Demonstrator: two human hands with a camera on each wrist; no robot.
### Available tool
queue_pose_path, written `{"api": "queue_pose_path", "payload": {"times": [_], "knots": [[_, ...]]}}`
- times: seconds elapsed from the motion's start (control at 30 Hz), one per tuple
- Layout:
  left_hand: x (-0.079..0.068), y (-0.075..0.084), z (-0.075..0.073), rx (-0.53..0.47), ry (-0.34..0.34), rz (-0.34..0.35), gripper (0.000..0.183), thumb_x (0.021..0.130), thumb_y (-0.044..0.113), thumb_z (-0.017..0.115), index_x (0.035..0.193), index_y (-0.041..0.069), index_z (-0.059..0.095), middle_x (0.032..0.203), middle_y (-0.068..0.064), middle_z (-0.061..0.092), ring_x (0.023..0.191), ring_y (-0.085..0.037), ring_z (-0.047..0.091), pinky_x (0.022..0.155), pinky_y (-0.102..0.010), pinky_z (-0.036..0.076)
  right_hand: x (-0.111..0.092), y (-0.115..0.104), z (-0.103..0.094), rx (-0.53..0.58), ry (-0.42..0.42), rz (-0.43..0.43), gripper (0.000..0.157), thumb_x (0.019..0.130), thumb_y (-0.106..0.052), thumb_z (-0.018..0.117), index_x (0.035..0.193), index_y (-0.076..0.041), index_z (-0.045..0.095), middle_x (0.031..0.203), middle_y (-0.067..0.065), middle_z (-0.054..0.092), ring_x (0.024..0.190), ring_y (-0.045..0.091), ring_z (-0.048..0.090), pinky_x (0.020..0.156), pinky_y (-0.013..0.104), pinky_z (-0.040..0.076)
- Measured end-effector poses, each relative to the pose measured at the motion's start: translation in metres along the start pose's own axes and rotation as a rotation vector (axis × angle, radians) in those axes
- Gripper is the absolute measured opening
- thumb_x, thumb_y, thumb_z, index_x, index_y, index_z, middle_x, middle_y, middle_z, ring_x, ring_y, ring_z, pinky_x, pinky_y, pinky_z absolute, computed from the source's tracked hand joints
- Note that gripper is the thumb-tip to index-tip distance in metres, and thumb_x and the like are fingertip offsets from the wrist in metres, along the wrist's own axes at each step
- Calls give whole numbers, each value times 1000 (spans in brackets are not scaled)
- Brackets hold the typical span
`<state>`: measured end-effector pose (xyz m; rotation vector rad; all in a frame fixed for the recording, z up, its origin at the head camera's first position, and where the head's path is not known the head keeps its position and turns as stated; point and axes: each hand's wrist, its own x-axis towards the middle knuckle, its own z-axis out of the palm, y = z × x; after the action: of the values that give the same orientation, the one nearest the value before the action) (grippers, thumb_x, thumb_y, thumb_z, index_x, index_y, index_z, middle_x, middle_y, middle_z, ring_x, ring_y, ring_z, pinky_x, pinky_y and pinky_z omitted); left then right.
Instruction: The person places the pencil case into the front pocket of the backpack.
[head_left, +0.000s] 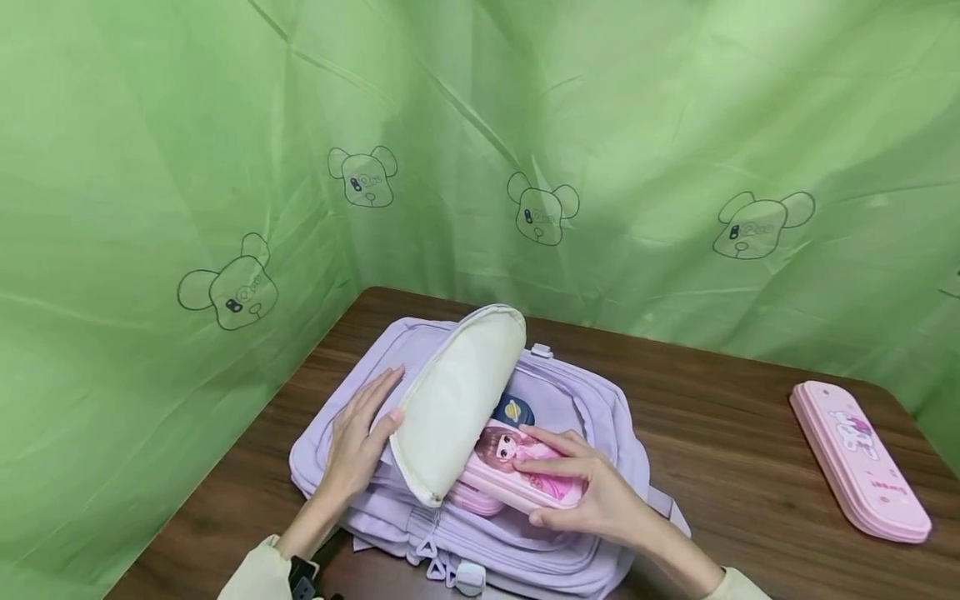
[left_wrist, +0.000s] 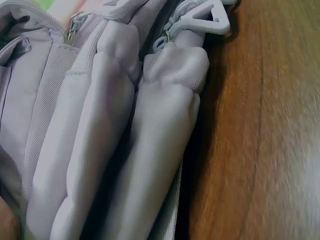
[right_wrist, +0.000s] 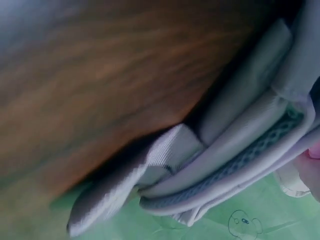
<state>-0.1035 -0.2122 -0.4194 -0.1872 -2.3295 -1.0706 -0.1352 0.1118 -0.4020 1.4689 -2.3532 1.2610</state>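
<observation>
A person's right hand point(head_left: 596, 492) gripped a doll-print pink case point(head_left: 546, 483) partly beneath the raised cream-lined flap point(head_left: 461, 400) of a lavender backpack point(head_left: 540, 542) on a wooden table point(head_left: 697, 433), while the left hand point(head_left: 362, 437) rested, fingers extended, thumb touching the flap.

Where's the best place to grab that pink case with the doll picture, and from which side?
Probably by the right end of the doll case, coming from the person's right. The raised cream flap hides its left end, while the right end sticks out past it. The case looks slim, so a pinch between its top and lower edge should hold.
</observation>
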Motion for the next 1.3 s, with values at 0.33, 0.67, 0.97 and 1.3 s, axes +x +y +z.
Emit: {"api": "queue_pose_path", "payload": {"times": [0.33, 0.67, 0.97, 1.3], "knots": [[2, 5, -9, 82, -111, -96, 48, 95, 35, 47, 142, 30, 40, 145, -13, 36, 131, -48, 21, 94, -73, 15, -37, -16, -14, -199, 118, 166, 81, 71, -33, 81, 140, -15, 43, 138, 3, 45, 121, 17, 46, 99, 20, 33], [8, 8, -11, 65, -137, -113, 48, 95, 37, 48, 142, 29, 41, 145, -14, 36, 128, -42, 33, 96, -66, 23, -37, -13, -14, -31, 146, 248, 64, 75, -25, 79, 131, -13, 50, 120, -1, 59, 90, 10, 62, 85, 36, 50], [7, 14, -9, 66, -145, -120, 50, 94, 35, 51, 142, 28, 40, 138, -14, 40, 123, -39, 39, 89, -64, 33, -9, -11, 5, -20, 155, 98, 67, 73, -22, 79, 129, 3, 51, 116, 7, 62, 89, 13, 63, 80, 36, 52], [7, 18, -16, 112, -149, -141, 52, 95, 35, 48, 144, 27, 36, 144, -17, 30, 119, -45, 37, 82, -69, 33, 15, -24, 26, -192, 157, 115, 73, 70, -33, 80, 126, 5, 53, 119, 10, 61, 96, 11, 60, 83, 31, 50]]}}
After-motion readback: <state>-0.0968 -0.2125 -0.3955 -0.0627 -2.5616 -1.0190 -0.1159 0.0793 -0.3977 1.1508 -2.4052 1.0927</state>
